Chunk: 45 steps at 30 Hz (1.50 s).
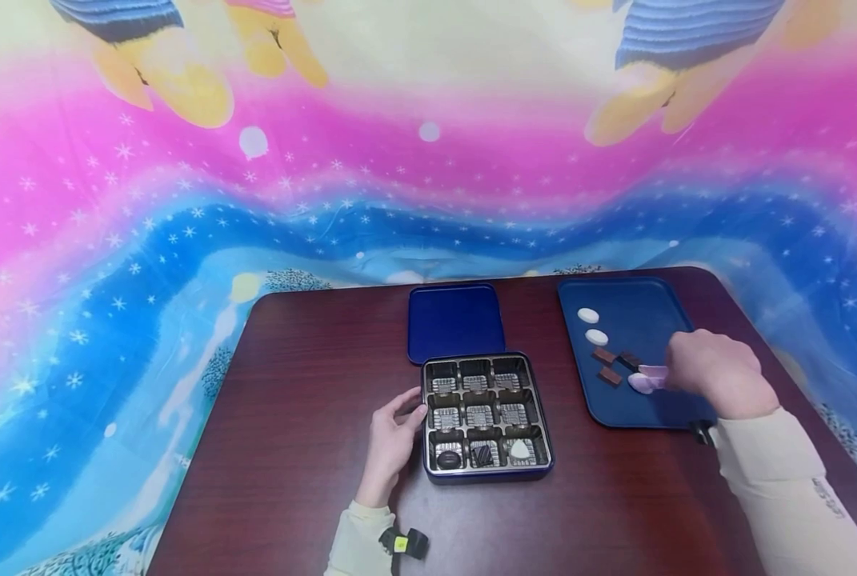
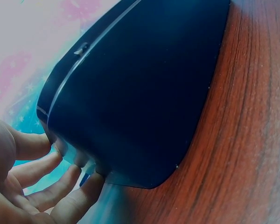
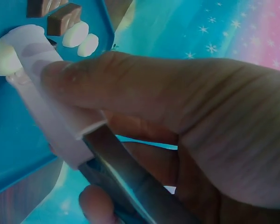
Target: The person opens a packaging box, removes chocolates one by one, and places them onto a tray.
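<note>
My right hand [image 1: 712, 370] grips tongs [image 3: 123, 172] with metal arms and pale pink tips, low over the blue tray [image 1: 658, 412]. The tips close around a cream-white candy [image 3: 1, 58] in the right wrist view. My left hand [image 1: 388, 440] touches the left side of a dark blue square tin [image 1: 489, 478], its fingertips resting against the wall in the left wrist view. Inside, a gold divided insert has three rows of compartments. Its near row holds a dark oval chocolate [image 1: 448, 459], a dark ridged square chocolate [image 1: 482, 456] and a white rounded candy [image 1: 519, 450].
On the tray lie white oval candies [image 1: 588, 316], brown chocolate bars [image 1: 609, 376] and a darker piece [image 1: 628, 362]. A blue square lid [image 1: 455, 320] lies behind the tin on the wooden table [image 1: 291, 400]. A patterned cloth [image 1: 370, 152] hangs beyond the table.
</note>
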Available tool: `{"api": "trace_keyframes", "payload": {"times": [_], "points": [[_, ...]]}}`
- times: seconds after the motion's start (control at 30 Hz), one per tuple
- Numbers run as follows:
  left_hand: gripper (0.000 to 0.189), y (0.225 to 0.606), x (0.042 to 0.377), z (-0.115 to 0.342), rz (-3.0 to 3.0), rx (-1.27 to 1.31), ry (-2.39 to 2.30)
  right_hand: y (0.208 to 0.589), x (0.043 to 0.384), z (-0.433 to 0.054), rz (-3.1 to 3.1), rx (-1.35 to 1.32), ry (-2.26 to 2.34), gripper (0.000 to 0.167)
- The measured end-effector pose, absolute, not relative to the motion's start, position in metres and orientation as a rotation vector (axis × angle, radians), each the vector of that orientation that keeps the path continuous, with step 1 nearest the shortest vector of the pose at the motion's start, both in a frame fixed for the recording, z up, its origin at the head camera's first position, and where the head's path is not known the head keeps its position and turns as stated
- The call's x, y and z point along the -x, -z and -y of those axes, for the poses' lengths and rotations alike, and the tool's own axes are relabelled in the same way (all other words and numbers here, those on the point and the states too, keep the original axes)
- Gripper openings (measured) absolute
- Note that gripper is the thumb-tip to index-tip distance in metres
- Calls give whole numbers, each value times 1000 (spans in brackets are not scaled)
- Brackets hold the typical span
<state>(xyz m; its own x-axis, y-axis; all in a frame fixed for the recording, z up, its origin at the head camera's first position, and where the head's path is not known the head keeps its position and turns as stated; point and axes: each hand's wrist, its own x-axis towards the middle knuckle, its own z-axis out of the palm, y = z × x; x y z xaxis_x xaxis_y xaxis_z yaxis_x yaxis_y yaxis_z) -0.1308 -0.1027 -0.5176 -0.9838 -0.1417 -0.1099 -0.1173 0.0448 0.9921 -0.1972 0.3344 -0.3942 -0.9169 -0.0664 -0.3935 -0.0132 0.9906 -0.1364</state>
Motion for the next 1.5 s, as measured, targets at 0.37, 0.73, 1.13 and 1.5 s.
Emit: {"api": "trace_keyframes", "payload": {"times": [0.37,0.73,1.13,1.5], "points": [[35,518,131,102,2255,-280,2145,371,183,-320,-2826,144,127,21],[35,516,131,103,2269,-276,2128,331,154,-278,-2999,354,44,25],[35,515,131,101,2286,-278,2095,332,133,-230,-2984,668,16,16],[37,514,131,102,2268,-287,2128,348,121,-197,-2894,827,-9,17]]}}
